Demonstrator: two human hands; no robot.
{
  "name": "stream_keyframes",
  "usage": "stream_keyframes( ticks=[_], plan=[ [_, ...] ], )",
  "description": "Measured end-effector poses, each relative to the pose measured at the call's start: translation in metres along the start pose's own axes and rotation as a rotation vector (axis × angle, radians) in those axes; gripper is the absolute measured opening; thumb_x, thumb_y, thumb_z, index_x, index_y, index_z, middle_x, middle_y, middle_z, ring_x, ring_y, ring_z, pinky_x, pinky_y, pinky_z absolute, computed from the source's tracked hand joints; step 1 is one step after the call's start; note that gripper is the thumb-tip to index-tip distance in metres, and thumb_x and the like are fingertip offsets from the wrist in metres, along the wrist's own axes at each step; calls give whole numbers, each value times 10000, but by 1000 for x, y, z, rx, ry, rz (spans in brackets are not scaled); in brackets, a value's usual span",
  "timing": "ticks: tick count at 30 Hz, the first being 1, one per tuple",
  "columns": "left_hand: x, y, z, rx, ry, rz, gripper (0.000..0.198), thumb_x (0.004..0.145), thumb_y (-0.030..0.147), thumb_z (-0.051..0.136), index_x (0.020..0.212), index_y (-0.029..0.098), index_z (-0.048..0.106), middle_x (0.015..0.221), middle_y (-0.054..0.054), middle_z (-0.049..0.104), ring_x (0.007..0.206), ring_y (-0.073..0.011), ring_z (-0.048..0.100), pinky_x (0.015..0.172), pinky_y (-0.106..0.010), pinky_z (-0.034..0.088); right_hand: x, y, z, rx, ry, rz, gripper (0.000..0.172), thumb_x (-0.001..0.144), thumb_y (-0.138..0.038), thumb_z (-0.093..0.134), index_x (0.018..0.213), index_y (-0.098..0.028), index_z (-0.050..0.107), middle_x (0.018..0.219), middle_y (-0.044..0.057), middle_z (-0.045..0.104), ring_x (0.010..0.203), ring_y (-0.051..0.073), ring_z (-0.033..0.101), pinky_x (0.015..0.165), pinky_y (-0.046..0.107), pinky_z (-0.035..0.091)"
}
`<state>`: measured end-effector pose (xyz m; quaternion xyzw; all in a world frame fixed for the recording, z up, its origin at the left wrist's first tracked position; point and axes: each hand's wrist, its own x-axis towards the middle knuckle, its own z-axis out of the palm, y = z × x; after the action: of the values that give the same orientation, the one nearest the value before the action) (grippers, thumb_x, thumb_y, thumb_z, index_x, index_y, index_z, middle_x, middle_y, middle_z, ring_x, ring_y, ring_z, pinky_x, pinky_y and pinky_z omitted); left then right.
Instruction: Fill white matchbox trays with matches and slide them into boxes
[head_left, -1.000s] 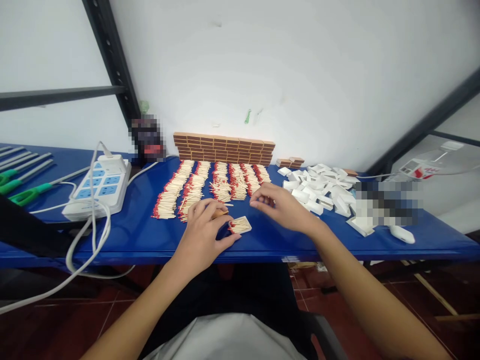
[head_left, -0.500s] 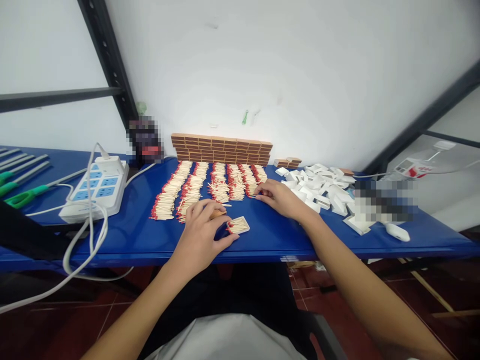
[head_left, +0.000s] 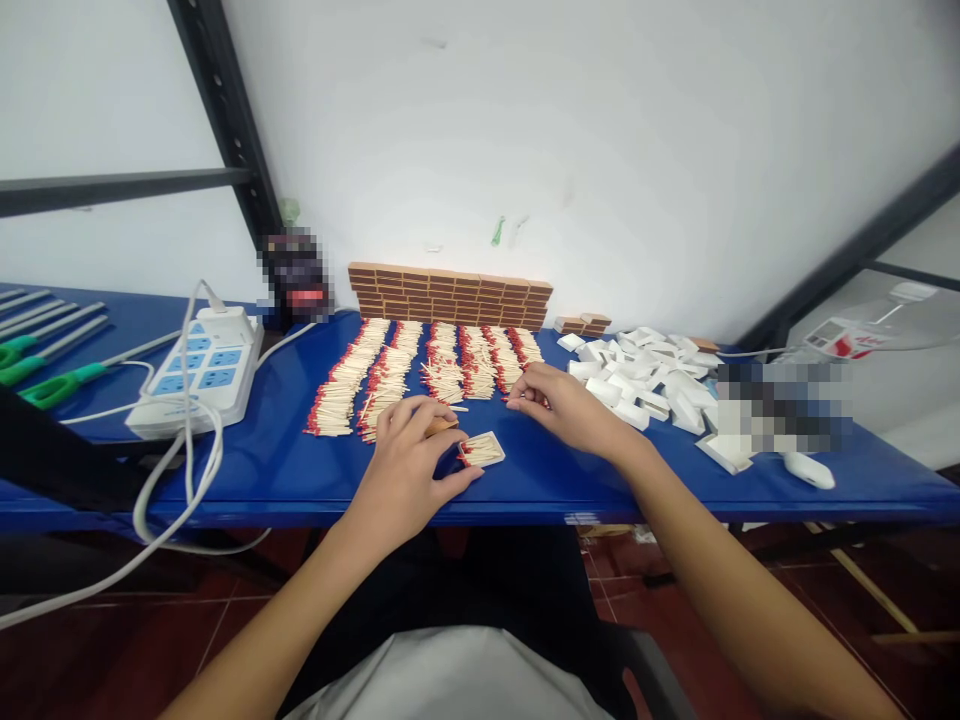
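Several rows of red-tipped matches lie across the blue table. My left hand curls around a brown matchbox sleeve. Its thumb rests beside a small white tray that holds some matches. At the front of the rightmost rows, my right hand has its thumb and fingertips pinched together; whatever is between them is too small to make out.
Stacked matchboxes form a low wall behind the rows. White empty trays are heaped at the right, near a plastic bottle. A power strip, white cables and green-handled tools lie at the left.
The whole view has shifted slightly. My right hand has drawn back a little from the match row towards me. My left hand remains by the tray.
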<state>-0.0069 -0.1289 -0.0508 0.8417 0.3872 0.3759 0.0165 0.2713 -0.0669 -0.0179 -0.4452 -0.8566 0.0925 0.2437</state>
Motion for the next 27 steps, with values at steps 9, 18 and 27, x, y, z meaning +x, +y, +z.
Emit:
stream_keyframes(
  ticks=[9,18,27],
  plan=[
    [1,1,0,10,2,5,223,881,345,865,1047,229,773,1260,-90,702,1289,-323,559,1122,-547,395,2,19,4,-70,-3,39,126,1017,-252,598,929,-196,669,950,76,598,931,250,584,826,371,469],
    [0,0,0,1,-5,-4,200,891,349,855,1041,246,772,1269,-83,701,1294,-317,555,1130,-546,394,2,18,4,-80,-14,46,141,1011,-248,593,884,-205,638,929,72,593,918,252,578,813,378,470],
    [0,0,0,10,9,9,224,890,360,858,1061,240,777,1274,-89,705,1286,-315,560,1109,-528,403,-11,-45,-5,-21,-74,-58,165,1077,-306,576,950,-218,633,988,71,613,945,242,578,821,368,471]
  ],
)
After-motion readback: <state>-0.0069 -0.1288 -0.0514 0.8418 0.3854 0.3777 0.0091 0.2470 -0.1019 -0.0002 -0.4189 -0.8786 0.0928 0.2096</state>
